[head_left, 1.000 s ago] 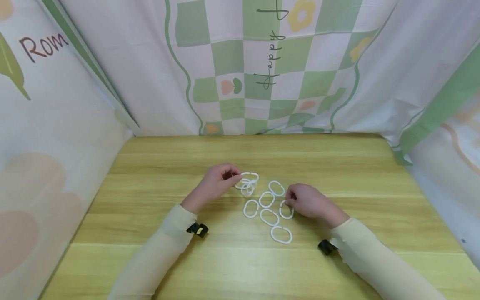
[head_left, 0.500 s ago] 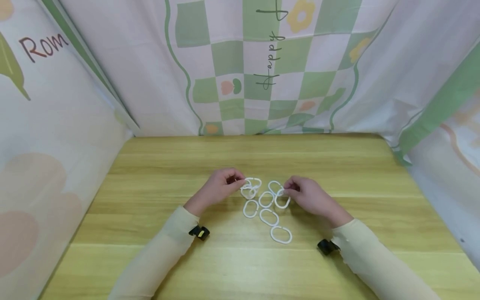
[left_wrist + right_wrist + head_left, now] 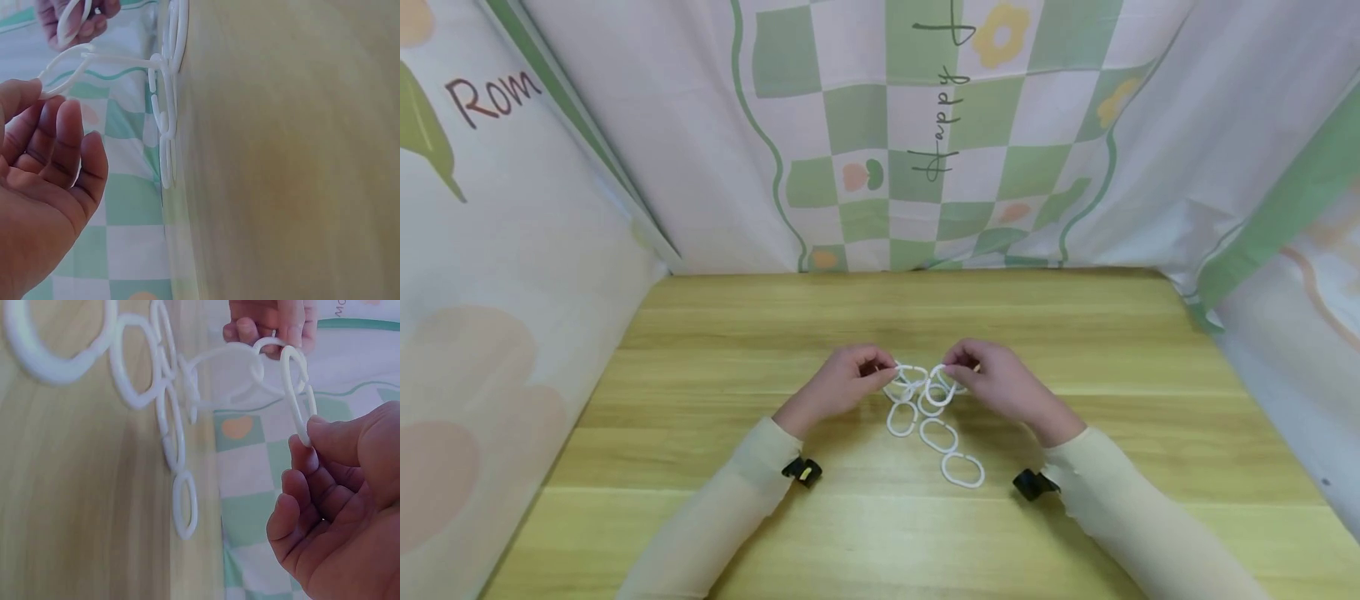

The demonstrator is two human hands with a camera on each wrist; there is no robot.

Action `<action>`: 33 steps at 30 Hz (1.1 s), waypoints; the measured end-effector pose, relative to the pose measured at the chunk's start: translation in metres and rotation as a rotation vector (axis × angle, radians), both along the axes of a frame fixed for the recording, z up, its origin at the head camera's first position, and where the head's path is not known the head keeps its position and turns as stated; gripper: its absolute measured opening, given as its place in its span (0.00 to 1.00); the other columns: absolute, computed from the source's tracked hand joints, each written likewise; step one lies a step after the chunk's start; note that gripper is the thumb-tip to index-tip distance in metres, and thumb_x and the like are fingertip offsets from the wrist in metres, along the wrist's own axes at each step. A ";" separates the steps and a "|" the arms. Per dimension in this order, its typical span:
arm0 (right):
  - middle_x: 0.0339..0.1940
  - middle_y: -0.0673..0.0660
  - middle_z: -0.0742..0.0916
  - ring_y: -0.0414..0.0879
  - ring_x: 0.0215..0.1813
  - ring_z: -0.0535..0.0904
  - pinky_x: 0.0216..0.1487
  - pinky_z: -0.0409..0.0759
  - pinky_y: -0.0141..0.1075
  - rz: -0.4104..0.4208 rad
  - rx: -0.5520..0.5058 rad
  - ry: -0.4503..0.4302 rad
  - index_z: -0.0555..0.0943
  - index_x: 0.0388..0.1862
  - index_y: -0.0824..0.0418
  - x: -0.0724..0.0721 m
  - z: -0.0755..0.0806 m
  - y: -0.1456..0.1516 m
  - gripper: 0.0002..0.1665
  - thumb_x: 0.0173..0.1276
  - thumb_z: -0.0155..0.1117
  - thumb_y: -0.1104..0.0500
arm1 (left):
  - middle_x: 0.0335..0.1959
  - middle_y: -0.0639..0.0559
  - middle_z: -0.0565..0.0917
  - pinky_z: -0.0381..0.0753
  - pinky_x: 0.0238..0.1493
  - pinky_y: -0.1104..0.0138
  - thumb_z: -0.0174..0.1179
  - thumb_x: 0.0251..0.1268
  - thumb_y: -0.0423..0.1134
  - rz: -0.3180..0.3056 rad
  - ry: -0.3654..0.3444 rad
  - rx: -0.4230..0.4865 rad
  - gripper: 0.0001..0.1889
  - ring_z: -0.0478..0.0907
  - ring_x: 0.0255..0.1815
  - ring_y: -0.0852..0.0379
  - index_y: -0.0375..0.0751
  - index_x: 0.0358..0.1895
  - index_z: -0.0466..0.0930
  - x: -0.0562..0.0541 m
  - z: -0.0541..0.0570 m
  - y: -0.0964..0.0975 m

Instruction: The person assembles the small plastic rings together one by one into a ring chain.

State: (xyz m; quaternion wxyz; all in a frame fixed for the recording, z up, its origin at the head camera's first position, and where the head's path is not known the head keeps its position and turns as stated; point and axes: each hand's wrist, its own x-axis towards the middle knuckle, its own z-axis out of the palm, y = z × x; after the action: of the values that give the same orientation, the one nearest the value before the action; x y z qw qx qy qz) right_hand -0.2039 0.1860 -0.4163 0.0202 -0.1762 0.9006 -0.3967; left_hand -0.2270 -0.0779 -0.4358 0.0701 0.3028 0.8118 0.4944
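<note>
Being closely pinched by the left hand [image 3: 844, 385] are linked white rings [image 3: 87, 55]; by the right hand [image 3: 1000, 385], a single ring [image 3: 292, 392] is likewise pinched, its joining unclear. Seemingly left to be linked, loose rings [image 3: 956, 453] are spread on the worktop [image 3: 880, 533], well apart from its far edge.

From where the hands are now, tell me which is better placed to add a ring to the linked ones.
Right hand, I'd judge: it pinches a single ring, raised near the linked rings. The left hand holds one of those, so it suits steadying them better.
</note>
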 end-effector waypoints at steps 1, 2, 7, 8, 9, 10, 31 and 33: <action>0.34 0.51 0.83 0.46 0.35 0.77 0.32 0.78 0.38 0.006 -0.004 0.003 0.81 0.41 0.57 0.000 0.001 -0.002 0.04 0.71 0.64 0.58 | 0.30 0.54 0.80 0.75 0.29 0.68 0.61 0.70 0.38 -0.003 0.001 0.000 0.07 0.73 0.29 0.57 0.38 0.41 0.83 0.000 0.000 0.000; 0.33 0.51 0.83 0.45 0.35 0.77 0.32 0.78 0.38 0.009 -0.007 0.005 0.81 0.40 0.57 0.000 0.002 -0.004 0.04 0.71 0.64 0.58 | 0.30 0.54 0.80 0.75 0.29 0.68 0.61 0.70 0.38 -0.005 0.000 0.002 0.06 0.74 0.30 0.57 0.38 0.41 0.83 0.000 0.000 0.000; 0.33 0.50 0.83 0.45 0.35 0.76 0.34 0.77 0.39 0.016 -0.006 0.021 0.81 0.40 0.57 -0.001 0.004 -0.010 0.04 0.71 0.64 0.58 | 0.32 0.55 0.81 0.77 0.31 0.68 0.61 0.70 0.37 -0.019 -0.006 0.002 0.07 0.75 0.32 0.57 0.36 0.42 0.84 0.002 0.001 0.002; 0.33 0.50 0.83 0.45 0.35 0.76 0.35 0.77 0.39 0.016 -0.007 0.022 0.81 0.40 0.57 -0.001 0.004 -0.011 0.04 0.71 0.64 0.58 | 0.33 0.55 0.81 0.77 0.32 0.68 0.61 0.70 0.36 -0.024 0.000 0.001 0.07 0.76 0.32 0.57 0.36 0.42 0.84 0.003 0.001 0.002; 0.33 0.50 0.83 0.45 0.35 0.76 0.35 0.76 0.39 0.017 -0.007 0.023 0.81 0.40 0.58 -0.001 0.005 -0.012 0.04 0.71 0.64 0.58 | 0.33 0.55 0.81 0.77 0.32 0.68 0.61 0.69 0.36 -0.030 0.008 0.002 0.07 0.76 0.32 0.58 0.35 0.42 0.84 0.003 0.001 0.003; 0.32 0.50 0.83 0.45 0.35 0.76 0.35 0.76 0.39 0.020 -0.009 0.023 0.81 0.40 0.58 -0.001 0.005 -0.012 0.03 0.71 0.64 0.59 | 0.33 0.55 0.82 0.77 0.32 0.68 0.61 0.69 0.36 -0.035 0.016 0.001 0.07 0.76 0.32 0.58 0.35 0.42 0.84 0.003 0.001 0.003; 0.32 0.53 0.82 0.45 0.34 0.76 0.35 0.77 0.38 0.059 -0.011 -0.027 0.80 0.39 0.59 0.001 0.002 -0.015 0.03 0.71 0.63 0.60 | 0.33 0.56 0.81 0.76 0.31 0.69 0.62 0.69 0.37 -0.070 0.069 -0.005 0.07 0.76 0.31 0.60 0.37 0.41 0.85 0.007 0.002 0.007; 0.32 0.53 0.82 0.45 0.34 0.76 0.34 0.77 0.38 0.064 -0.013 -0.031 0.80 0.40 0.59 0.001 0.002 -0.015 0.03 0.71 0.63 0.60 | 0.33 0.57 0.81 0.77 0.32 0.68 0.63 0.69 0.37 -0.080 0.073 -0.001 0.07 0.76 0.31 0.60 0.37 0.41 0.85 0.008 0.002 0.008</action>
State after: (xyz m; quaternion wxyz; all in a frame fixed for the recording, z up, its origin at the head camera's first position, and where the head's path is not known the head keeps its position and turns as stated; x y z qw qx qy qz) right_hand -0.2026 0.1711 -0.4143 0.0457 -0.1987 0.8916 -0.4043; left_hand -0.2194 -0.0700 -0.4335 0.0604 0.3529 0.8013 0.4794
